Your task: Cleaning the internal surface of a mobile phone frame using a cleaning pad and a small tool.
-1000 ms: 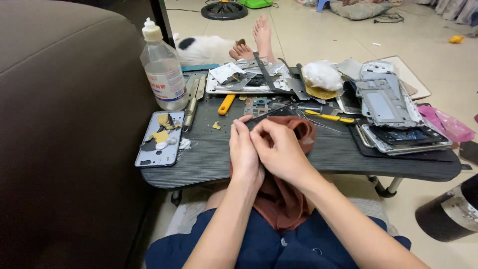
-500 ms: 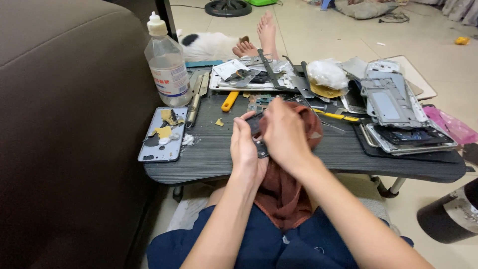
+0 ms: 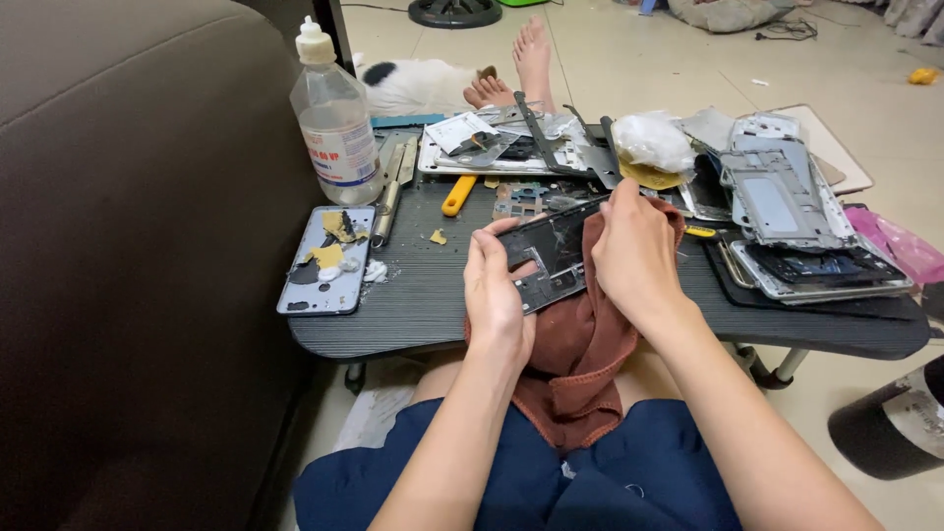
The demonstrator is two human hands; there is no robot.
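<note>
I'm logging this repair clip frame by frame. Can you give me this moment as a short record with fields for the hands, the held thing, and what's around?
left hand: grips the lower end of the phone frame, thumb on its inner face
right hand: presses the brown cloth against the frame's right side
phone frame: dark, opened, held tilted above the table edge
table: small, dark, ribbed top
left of hands: phone back cover with yellow scraps; clear plastic bottle
right of hands: stack of phone housings
behind: yellow-handled tool
</note>
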